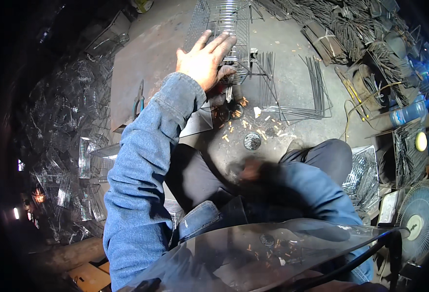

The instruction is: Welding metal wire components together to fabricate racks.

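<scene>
My left hand [207, 56] reaches forward with its fingers spread and rests against a long wire mesh basket [243, 39]. The basket lies lengthwise away from me, at the edge of a flat metal plate [141, 58]. Low in front of my body, my right hand [251, 170] is dark and smeared by motion; its fingers cannot be made out, nor whether it holds anything. Just beyond it on the floor stands a small round dish [252, 141]. Pliers with blue handles [139, 100] lie on the plate, left of my left forearm.
Bent wire frames [316, 87] lie on the floor to the right, before bundles of metal rods [350, 39]. Many wire baskets [58, 121] are heaped at left. A fan [414, 221] and a plastic bottle [409, 113] stand at right. Cigarette butts [260, 134] litter the floor. A clear visor [273, 248] crosses below.
</scene>
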{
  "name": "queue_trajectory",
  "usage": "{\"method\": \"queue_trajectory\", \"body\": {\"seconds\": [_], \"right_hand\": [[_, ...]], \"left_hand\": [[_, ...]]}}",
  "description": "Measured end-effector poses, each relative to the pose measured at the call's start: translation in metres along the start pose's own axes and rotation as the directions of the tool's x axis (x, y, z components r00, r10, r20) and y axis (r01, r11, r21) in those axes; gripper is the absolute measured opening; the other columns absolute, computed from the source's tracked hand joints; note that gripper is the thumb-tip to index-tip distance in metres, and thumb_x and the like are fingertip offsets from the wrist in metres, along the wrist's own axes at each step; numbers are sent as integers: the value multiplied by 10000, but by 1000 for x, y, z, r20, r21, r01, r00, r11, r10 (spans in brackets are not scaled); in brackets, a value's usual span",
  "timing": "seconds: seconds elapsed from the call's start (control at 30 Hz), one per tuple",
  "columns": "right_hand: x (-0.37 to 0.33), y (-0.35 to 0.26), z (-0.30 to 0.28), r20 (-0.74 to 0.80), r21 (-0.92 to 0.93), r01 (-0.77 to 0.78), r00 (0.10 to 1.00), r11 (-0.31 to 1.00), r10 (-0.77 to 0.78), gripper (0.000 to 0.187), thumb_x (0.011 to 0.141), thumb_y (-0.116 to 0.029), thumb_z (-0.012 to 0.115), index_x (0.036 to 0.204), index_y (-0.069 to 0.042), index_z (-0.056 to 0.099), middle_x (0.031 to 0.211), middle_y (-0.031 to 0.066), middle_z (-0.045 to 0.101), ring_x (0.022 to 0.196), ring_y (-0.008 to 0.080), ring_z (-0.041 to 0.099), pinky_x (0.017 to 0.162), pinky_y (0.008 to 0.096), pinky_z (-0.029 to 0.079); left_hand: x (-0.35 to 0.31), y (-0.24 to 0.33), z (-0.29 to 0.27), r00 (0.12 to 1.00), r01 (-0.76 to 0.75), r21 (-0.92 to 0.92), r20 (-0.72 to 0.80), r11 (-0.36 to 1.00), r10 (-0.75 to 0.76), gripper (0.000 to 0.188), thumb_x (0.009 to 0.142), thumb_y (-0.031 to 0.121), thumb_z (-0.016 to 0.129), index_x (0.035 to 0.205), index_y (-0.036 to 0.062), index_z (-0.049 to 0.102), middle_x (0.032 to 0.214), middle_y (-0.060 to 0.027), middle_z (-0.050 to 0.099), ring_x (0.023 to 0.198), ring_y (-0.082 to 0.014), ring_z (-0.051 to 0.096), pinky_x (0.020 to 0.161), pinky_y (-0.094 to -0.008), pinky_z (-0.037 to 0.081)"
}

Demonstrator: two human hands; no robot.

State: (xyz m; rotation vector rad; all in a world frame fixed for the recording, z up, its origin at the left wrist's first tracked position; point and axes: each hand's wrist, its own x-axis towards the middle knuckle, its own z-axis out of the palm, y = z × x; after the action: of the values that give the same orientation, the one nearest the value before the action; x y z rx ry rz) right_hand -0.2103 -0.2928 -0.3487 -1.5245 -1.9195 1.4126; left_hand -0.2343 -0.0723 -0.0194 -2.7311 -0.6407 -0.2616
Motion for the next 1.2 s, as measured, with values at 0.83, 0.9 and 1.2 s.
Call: {"method": "queue_trajectory", "body": {"seconds": [0.83,0.9,1.2], "right_hand": [[-208,-198,-196,-536,802,275,723,530,436,268,754,-28,463,1020,-2,491,836,71,555,441,121,464,391,241,388],[-207,-196,-197,-527,801,270,741,534,416,269,749,-25,463,1016,-6,492,847,71,555,447,119,462,391,238,386],[-203,-192,-194,-529,800,258,730,542,432,451,703,-122,502,1128,25,456,841,119,579,446,105,466,358,229,391]], "left_hand": [[9,-2,2,995,-82,-30,-59,996,80,729,755,431,644,1388,291,311,1447,52,315,1329,-234,294,834,-537,404],[9,-1,1,996,-74,16,-57,997,75,732,754,436,643,1389,289,310,1448,53,314,1332,-232,289,831,-534,409],[11,-2,5,994,-98,-71,-57,993,94,723,769,515,601,1388,289,304,1454,64,288,1335,-242,274,852,-665,371]]}}
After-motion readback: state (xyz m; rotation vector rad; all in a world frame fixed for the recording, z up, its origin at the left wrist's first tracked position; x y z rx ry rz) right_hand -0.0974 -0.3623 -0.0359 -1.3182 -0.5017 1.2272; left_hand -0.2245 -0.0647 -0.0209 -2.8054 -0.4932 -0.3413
